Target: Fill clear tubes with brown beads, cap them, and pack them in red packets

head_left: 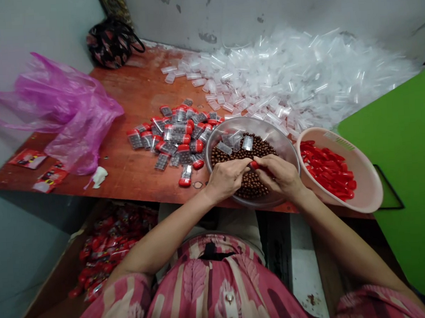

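Note:
A metal bowl of small brown balls stands at the table's front edge, with a few clear plastic containers lying on the balls. Above the bowl my left hand and my right hand meet, fingers pinched around a small red cap. Whether a clear container is joined to the cap is hidden by the fingers. Left of the bowl lies a pile of filled, red-capped containers. To the right, a pink basket holds loose red caps.
A large heap of clear containers covers the back right of the table. A purple plastic bag, printed cards and a dark bag are at left. Below, a box holds red packages. A green panel stands right.

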`<state>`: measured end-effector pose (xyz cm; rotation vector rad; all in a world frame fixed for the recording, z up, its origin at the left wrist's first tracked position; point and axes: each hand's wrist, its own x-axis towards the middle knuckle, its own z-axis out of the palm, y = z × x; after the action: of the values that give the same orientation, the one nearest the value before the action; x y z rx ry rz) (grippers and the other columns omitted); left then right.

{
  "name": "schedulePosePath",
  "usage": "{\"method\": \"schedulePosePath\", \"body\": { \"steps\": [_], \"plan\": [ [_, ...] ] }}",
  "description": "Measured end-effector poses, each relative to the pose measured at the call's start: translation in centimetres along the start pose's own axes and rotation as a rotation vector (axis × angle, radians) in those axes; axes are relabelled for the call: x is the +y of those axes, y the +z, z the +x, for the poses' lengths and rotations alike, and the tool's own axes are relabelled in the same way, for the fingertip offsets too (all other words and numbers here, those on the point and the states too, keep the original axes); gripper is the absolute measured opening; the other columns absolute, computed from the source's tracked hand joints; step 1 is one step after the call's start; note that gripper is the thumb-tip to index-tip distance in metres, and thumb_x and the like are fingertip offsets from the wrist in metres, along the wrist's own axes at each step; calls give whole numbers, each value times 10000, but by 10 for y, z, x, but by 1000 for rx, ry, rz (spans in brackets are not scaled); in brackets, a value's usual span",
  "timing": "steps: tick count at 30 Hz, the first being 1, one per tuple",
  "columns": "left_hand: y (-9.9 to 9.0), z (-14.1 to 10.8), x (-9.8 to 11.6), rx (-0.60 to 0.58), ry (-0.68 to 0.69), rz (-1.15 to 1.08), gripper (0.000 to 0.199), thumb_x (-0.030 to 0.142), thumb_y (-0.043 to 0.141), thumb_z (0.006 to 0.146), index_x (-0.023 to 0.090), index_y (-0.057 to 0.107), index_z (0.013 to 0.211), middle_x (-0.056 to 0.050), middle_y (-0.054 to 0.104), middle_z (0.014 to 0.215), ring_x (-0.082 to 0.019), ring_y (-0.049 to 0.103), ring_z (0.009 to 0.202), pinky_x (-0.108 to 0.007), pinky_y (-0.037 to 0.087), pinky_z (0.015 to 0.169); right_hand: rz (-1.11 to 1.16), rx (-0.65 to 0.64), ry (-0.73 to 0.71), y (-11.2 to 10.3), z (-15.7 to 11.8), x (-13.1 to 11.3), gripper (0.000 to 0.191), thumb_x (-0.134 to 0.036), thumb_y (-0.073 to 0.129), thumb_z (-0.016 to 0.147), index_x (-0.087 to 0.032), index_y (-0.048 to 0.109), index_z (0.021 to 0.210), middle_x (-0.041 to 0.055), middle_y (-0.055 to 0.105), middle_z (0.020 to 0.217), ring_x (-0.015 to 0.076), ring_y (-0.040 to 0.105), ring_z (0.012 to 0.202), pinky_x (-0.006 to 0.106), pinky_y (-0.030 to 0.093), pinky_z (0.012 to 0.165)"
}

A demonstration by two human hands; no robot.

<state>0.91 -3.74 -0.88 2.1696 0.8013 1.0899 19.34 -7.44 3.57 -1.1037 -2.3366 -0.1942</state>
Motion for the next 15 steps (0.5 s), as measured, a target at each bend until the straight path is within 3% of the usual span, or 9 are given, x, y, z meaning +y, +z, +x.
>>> {"method": "schedulePosePath", "body": {
  "steps": [4, 7, 11, 15],
  "plan": [
    [-1, 1, 0, 22, 5, -60, 292, 173, 486, 884, 185, 692, 1090, -79, 733, 1068, -199, 690, 974, -303, 524, 876, -64, 22, -49, 3, -5, -1, 392, -121, 528, 876, -147, 516, 1267, 136, 680, 941, 228, 642, 856, 366, 556, 745],
    [-4, 5, 0, 48, -78, -168, 262, 201, 519, 875, 187, 719, 1044, -65, 744, 1033, -194, 700, 921, -286, 528, 844, -32, 5, -19, 4, 2, 2, 373, -131, 506, 889, -158, 561, 1257, 139, 697, 964, 236, 656, 893, 385, 550, 781],
    [-7, 14, -3, 138, -239, -444, 249, 243, 584, 837, 177, 732, 1025, -53, 746, 1030, -207, 692, 944, -305, 518, 881, 384, 25, 282, -1, 19, 8, 259, -251, 589, 883, -216, 663, 1128, 85, 716, 1009, 218, 680, 918, 365, 553, 816],
    [-6, 19, -9, 223, -339, -807, 317, 323, 666, 776, 172, 723, 1048, -62, 734, 1071, -228, 679, 984, -349, 536, 878, 980, 140, 621, -7, 21, 4, 347, -381, 677, 821, -273, 637, 1149, 45, 713, 1083, 223, 690, 952, 391, 566, 835]
  ]
}}
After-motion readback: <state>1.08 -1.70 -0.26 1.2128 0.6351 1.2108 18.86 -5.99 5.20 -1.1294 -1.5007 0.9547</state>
